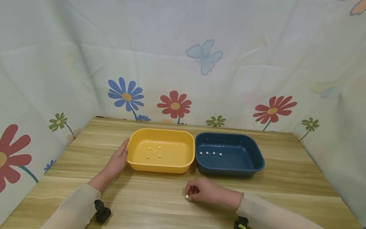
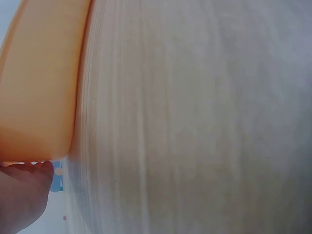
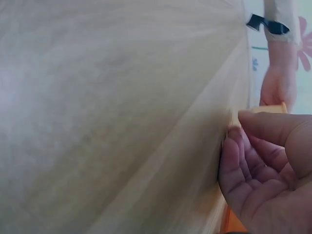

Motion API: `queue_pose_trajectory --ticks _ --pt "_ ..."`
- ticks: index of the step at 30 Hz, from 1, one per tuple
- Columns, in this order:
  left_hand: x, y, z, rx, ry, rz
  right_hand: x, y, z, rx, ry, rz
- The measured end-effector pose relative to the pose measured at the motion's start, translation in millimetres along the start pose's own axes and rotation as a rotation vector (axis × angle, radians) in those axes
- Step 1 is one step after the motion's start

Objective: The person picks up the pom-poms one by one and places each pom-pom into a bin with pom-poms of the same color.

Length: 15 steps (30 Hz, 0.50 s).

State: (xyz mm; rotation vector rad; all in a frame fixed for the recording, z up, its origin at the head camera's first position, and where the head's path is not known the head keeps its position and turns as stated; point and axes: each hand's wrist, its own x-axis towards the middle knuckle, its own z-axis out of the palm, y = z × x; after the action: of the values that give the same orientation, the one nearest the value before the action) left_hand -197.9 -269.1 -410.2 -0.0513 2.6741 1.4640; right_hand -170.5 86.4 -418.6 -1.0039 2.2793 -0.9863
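Note:
A yellow plastic basin [image 1: 161,168] stands on the wooden table with several small pale balls [image 1: 159,156] on its floor. My left hand [image 1: 119,158] lies against the basin's left wall, fingers pointing forward along it; in the left wrist view the hand [image 2: 24,197] touches the orange-looking wall [image 2: 39,87]. Between the thumb and curled fingers of my right hand [image 1: 207,191] is a small white ball [image 1: 187,197], low over the table in front of the basins. In the right wrist view the right hand [image 3: 265,180] mostly hides the ball.
A dark blue basin [image 1: 228,172] stands right beside the yellow one, with several small white balls [image 1: 213,153] in a row inside. The wooden table [image 1: 148,200] reaches back to a flower-printed cloth [image 1: 228,86] that surrounds it on the back and sides.

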Motion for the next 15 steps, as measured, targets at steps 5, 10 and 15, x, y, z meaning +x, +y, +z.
queue_pose_trajectory --ticks 5,10,15 --pt "0.8 0.8 -0.7 -0.001 0.006 0.015 -1.4 1.6 -10.0 0.126 -0.04 0.062" --pt "1.0 1.8 0.2 -0.003 0.004 0.015 -8.3 -0.9 -24.3 0.189 -0.055 0.109" --pt "0.0 1.5 0.6 -0.012 0.005 0.011 -17.1 -8.7 -50.9 0.194 -0.069 0.141"
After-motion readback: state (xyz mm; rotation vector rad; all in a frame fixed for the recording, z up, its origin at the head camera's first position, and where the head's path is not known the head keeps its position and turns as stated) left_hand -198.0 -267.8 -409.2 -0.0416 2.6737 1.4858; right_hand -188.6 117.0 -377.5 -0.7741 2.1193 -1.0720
